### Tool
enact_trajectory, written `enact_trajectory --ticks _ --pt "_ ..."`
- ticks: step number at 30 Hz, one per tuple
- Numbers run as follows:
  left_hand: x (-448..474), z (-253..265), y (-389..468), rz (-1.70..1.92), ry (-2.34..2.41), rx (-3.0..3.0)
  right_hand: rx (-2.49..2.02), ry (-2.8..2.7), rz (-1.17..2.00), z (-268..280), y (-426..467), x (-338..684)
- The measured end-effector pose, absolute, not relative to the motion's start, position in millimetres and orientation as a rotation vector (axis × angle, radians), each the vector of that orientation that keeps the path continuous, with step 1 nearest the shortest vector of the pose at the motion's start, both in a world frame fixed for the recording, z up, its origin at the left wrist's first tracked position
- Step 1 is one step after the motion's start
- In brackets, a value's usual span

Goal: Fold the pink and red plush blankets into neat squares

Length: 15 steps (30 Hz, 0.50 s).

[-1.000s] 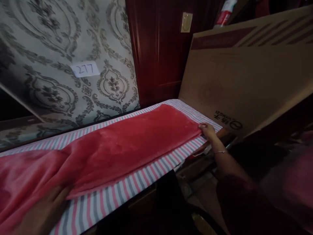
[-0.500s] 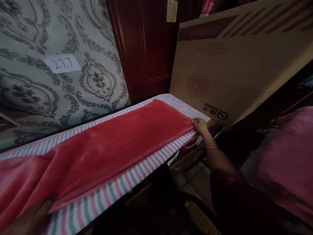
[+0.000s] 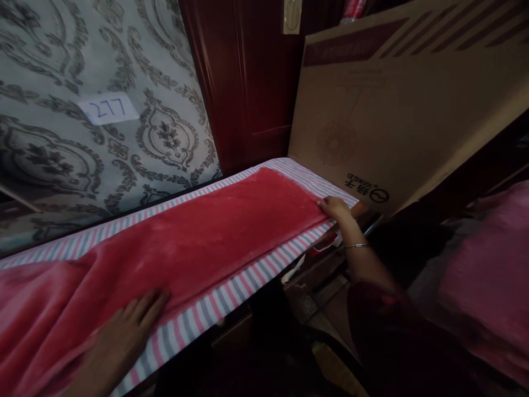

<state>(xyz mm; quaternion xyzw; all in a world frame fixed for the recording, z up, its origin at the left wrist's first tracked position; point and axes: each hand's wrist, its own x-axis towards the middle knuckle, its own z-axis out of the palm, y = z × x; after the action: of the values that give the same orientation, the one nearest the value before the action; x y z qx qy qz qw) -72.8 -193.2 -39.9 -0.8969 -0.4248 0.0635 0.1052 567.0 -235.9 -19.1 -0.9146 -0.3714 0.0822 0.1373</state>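
Observation:
A red plush cloth [image 3: 215, 226], folded into a long strip, lies over a pink, grey and white striped cover [image 3: 206, 309]. Its right part is mostly smooth, while loose folds gather at the left. My left hand [image 3: 124, 331] rests palm down on the near edge of the plush, fingers stretched out. At the far right corner, my right hand [image 3: 335, 209] touches the plush with its fingertips laid on top; the thumb is hard to make out. A thin bracelet [image 3: 356, 245] circles the right wrist.
A large cardboard box [image 3: 372, 121] leans behind the right end of the striped surface. Patterned wallpaper [image 3: 165, 132] with a paper marked 277 [image 3: 109, 108] and a dark red wooden panel [image 3: 256, 82] stand behind. Pink fabric [image 3: 491, 275] is piled at the right.
My left hand has moved right and forward along the near edge and now lies flat on the plush. My right hand has slid slightly inward, its pinch at the corner loosened.

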Motion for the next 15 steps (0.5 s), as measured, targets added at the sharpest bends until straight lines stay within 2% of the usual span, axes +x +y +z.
enact_trajectory --ticks 8,15 --pt "-40.0 -71.3 -171.0 0.085 -1.122 -2.692 -2.675 -1.125 0.286 -17.1 -212.1 570.5" --pt "-44.8 -53.8 -188.1 0.017 -1.165 -2.799 -2.661 -1.175 0.259 -33.3 -223.1 579.3"
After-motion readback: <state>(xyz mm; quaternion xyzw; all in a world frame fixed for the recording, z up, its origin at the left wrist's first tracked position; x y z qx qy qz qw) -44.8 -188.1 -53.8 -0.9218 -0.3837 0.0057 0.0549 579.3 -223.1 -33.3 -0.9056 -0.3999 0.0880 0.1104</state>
